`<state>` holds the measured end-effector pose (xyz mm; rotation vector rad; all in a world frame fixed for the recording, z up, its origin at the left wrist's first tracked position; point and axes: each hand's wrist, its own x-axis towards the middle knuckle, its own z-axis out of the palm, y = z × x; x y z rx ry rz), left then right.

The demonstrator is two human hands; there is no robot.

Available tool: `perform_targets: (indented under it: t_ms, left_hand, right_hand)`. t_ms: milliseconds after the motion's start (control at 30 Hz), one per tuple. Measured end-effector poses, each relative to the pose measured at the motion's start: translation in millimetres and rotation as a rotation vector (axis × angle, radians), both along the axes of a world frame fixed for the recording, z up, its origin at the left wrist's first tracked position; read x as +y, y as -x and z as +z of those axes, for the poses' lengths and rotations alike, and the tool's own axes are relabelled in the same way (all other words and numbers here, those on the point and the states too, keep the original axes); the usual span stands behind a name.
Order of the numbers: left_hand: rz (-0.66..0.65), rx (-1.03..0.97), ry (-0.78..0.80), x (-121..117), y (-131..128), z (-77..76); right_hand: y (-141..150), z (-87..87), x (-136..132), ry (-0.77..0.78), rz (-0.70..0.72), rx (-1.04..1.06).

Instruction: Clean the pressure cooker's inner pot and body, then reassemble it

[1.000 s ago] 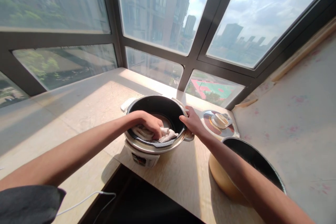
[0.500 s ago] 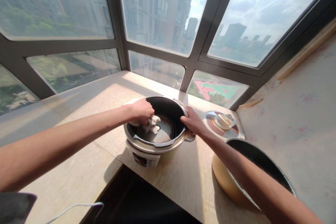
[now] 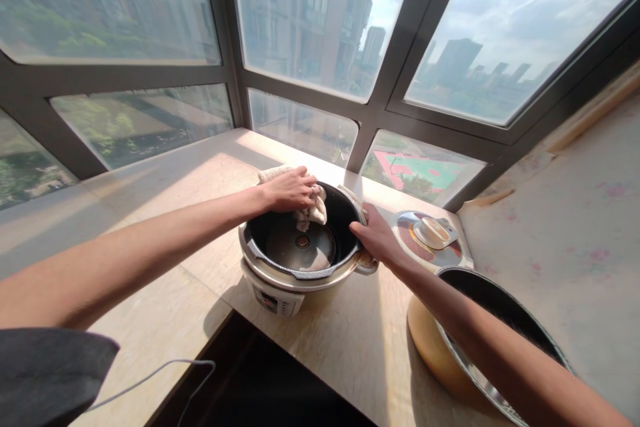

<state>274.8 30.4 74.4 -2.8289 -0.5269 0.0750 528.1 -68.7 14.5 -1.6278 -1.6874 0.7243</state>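
A white electric cooker [image 3: 273, 297] with a dark inside stands on the stone counter [image 3: 165, 213] by the window. My left hand [image 3: 290, 190] is closed on a white cloth [image 3: 313, 213] and presses it against the far inner rim of the cooker. My right hand [image 3: 377, 238] grips the cooker's right rim and handle, holding it in place. The round heating plate [image 3: 303, 247] at the bottom of the cooker is bare.
A lid [image 3: 430, 237] with a white knob lies on the counter right of the cooker. A dark inner pot [image 3: 450, 340] with a tan outside sits at the near right under my right forearm. A white cord [image 3: 150, 380] runs along the near left.
My left hand has carried the cloth from the near inner wall round the left side to the far rim of the cooker. My right hand has kept its hold on the right rim.
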Motion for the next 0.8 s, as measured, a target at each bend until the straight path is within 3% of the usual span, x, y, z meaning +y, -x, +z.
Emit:
perform_targets:
  t_ms: [133, 267, 400, 600, 800]
  left_hand:
    - [-0.048, -0.011, 0.029, 1.3, -22.1, -6.9]
    - [-0.19, -0.018, 0.003, 1.0, -43.6, -15.8]
    - [-0.281, -0.071, 0.009, 4.5, -47.7, -23.4]
    - [-0.097, 0.051, 0.124, 3.4, -18.2, -20.0]
    - [0.168, 0.19, 0.135, -20.9, -6.1, -5.0]
  right_hand:
    - [4.0, 6.1, -1.0, 0.047, -0.042, -0.011]
    - [6.6, 8.7, -3.0, 0.073, -0.078, -0.02]
    - [5.2, 7.9, -3.3, 0.071, -0.085, -0.034]
    - [1.7, 7.0, -1.2, 0.07, -0.05, -0.017]
    - [1.2, 7.1, 1.0, 0.051, -0.028, -0.007]
